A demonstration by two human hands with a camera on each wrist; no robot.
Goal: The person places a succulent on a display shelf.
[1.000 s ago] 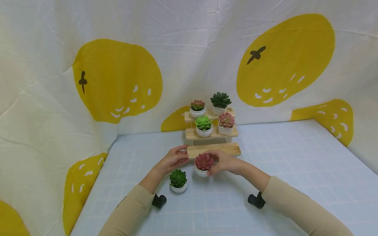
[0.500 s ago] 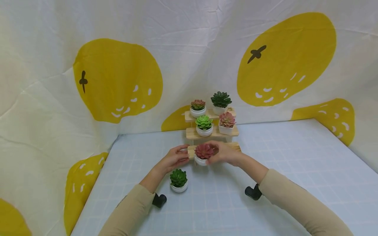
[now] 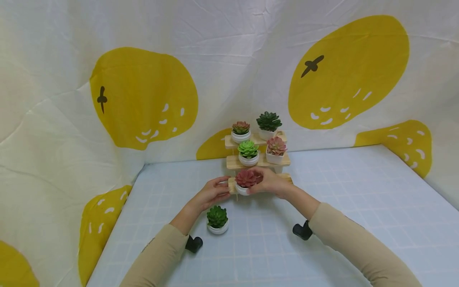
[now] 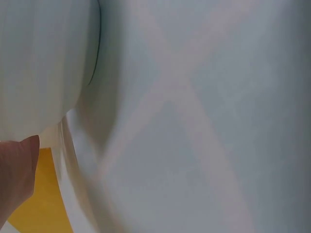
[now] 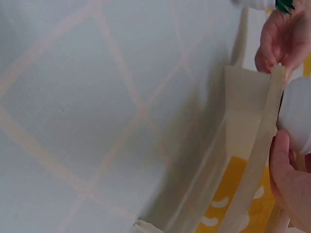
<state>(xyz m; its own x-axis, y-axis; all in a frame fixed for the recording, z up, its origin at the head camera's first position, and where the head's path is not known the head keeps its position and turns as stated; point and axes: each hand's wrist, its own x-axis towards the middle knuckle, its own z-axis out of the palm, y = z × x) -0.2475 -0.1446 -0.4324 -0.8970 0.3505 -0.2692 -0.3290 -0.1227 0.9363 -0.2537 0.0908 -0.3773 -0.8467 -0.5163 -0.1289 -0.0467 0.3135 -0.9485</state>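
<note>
My right hand (image 3: 270,184) grips a red succulent (image 3: 245,178) in a round white pot, over the left part of the lowest shelf (image 3: 232,185) of a three-tier wooden plant stand. In the right wrist view the pot (image 5: 299,114) is right at the shelf board (image 5: 260,131), with my thumb and fingers around its side. My left hand (image 3: 212,194) holds the left end of that shelf. A dark green succulent (image 3: 217,216) in a white pot stands on the table near my left wrist; its pot (image 4: 39,63) fills the left wrist view's upper left.
On the middle tier are a bright green succulent (image 3: 248,149) and a pink one (image 3: 276,146). The top tier bears a reddish-green succulent (image 3: 241,128) and a dark green one (image 3: 268,121). Behind the table (image 3: 344,191) hangs a white cloth (image 3: 236,63) with yellow fruit prints.
My right hand has lifted the red succulent from in front of the lowest shelf and moved it back over the board's left part. The left hand has stayed at the shelf's end.
</note>
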